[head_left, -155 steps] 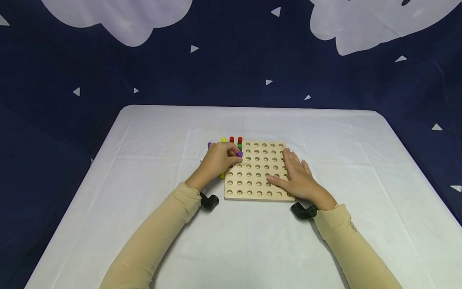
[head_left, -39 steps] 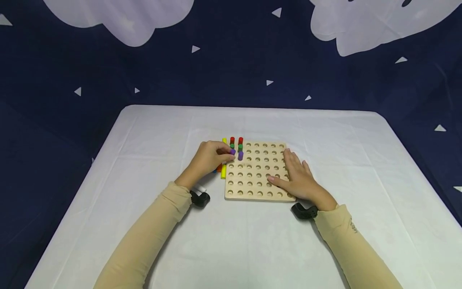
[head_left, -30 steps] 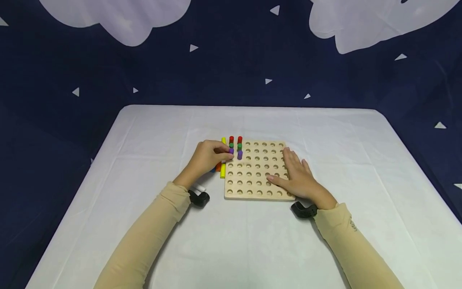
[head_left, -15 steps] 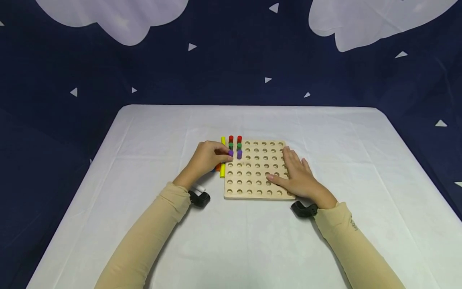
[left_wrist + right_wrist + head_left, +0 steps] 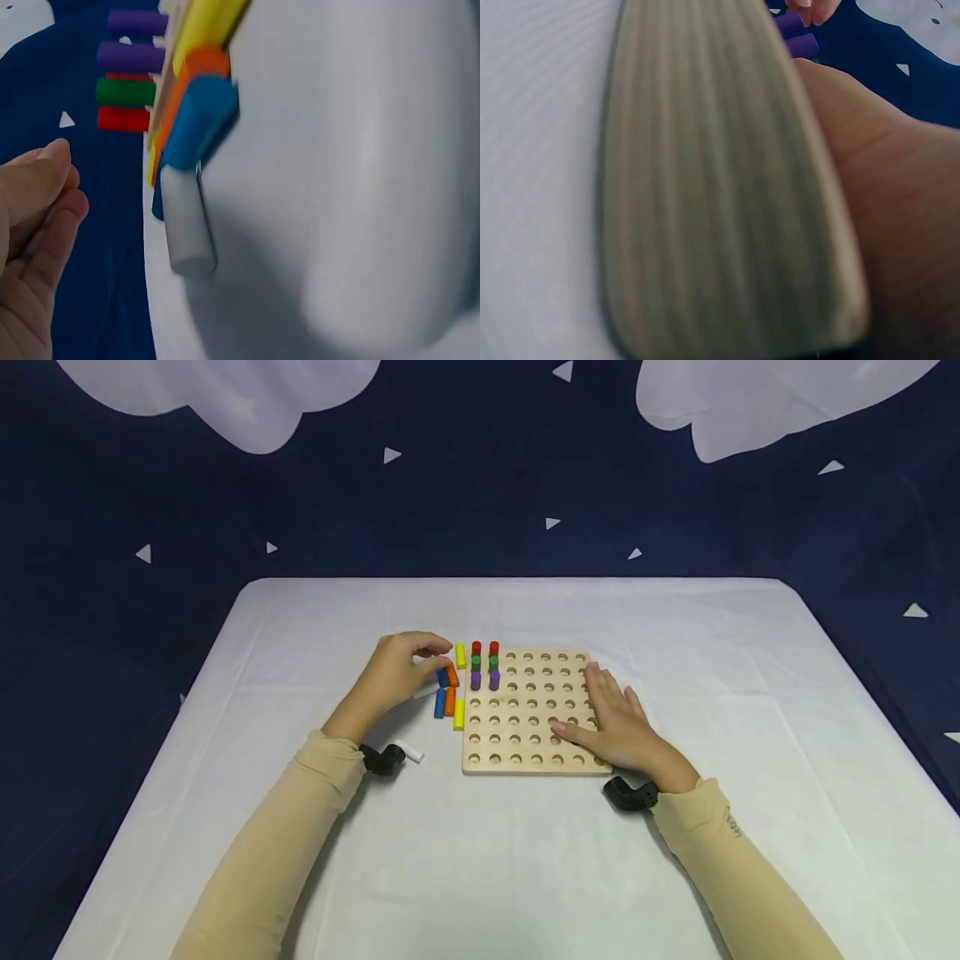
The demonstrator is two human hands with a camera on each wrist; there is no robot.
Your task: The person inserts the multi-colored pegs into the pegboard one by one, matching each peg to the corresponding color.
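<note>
A wooden pegboard point(image 5: 525, 731) with rows of round holes lies on the white table. Two short columns of pegs stand upright in its far left corner: red pegs point(image 5: 476, 648), green pegs point(image 5: 476, 663) and, nearest me, purple pegs point(image 5: 476, 682). My left hand point(image 5: 390, 672) hovers left of the board, close over the loose pegs, thumb and fingers loosely bent. In the left wrist view no peg shows between its fingertips point(image 5: 54, 154). My right hand point(image 5: 622, 735) rests spread on the board's right edge, thumb across the holes.
Along the board's left side lie loose pegs: yellow pegs point(image 5: 458, 714), orange pegs point(image 5: 450, 702) and blue pegs point(image 5: 439, 703). One white peg point(image 5: 410, 752) lies by the left wrist's black camera point(image 5: 383, 760). A dark blue patterned cloth point(image 5: 480, 485) hangs behind the table.
My left hand first set one purple peg, then a second beside it in the left column. It has since let go and drawn back left over the loose pegs. The right hand stays put.
</note>
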